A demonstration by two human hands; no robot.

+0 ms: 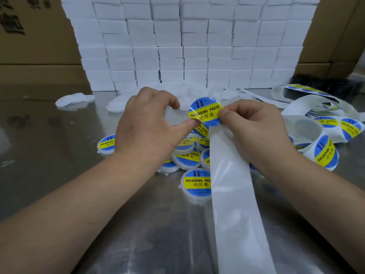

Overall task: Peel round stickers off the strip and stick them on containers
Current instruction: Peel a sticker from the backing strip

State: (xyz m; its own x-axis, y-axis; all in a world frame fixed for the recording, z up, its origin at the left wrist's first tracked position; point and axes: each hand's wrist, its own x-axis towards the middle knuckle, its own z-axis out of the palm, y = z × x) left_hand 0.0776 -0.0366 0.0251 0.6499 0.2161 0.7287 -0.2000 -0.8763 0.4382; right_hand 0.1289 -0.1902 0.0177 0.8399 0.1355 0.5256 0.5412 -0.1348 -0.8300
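A round blue and yellow "SOLDERING PASTE" sticker (205, 112) stands upright between my two hands. My left hand (148, 127) touches its lower left edge with the thumb tip, the other fingers curled above. My right hand (254, 127) pinches the sticker's right edge together with the white backing strip (235, 204), which runs down toward me. Below the hands lies a heap of small round white containers (195, 182) bearing the same sticker. Blank white lids or containers (75, 99) lie behind on the left.
The work surface is a shiny metal table (59, 175). A wall of stacked white boxes (187, 46) stands at the back, with brown cardboard cartons (35, 46) on both sides. Loose coils of sticker strip (325, 135) lie at the right.
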